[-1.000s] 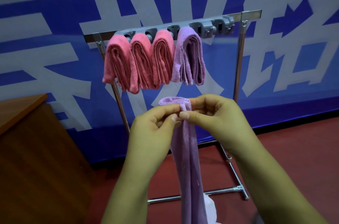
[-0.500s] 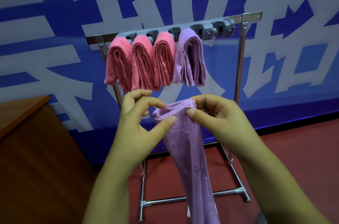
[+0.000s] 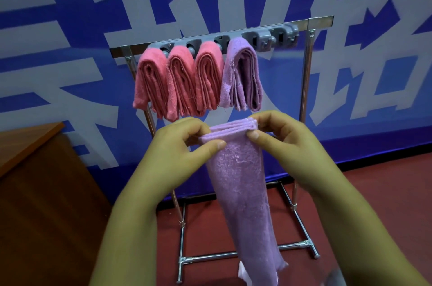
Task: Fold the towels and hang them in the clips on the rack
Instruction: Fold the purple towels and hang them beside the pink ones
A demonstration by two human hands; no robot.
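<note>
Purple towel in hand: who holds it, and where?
Both hands pinch the purple towel at its folded top edge: left hand at the left corner, right hand at the right.

Long lilac terry-cloth towel point(image 3: 238, 182): matt, fuzzy nap, layered folded edge at top. Three folded pink terry-cloth towels point(image 3: 180, 79) and one folded lilac terry-cloth towel point(image 3: 242, 75): soft, matt pile with stitched hems. Polished tubular metal rack point(image 3: 306, 89): glossy, smooth. Grey moulded plastic clip strip point(image 3: 268, 36): smooth, dull sheen. Brown wood-grain counter point(image 3: 30, 182): smooth, matt. Red floor point(image 3: 385, 192): matt.
</note>
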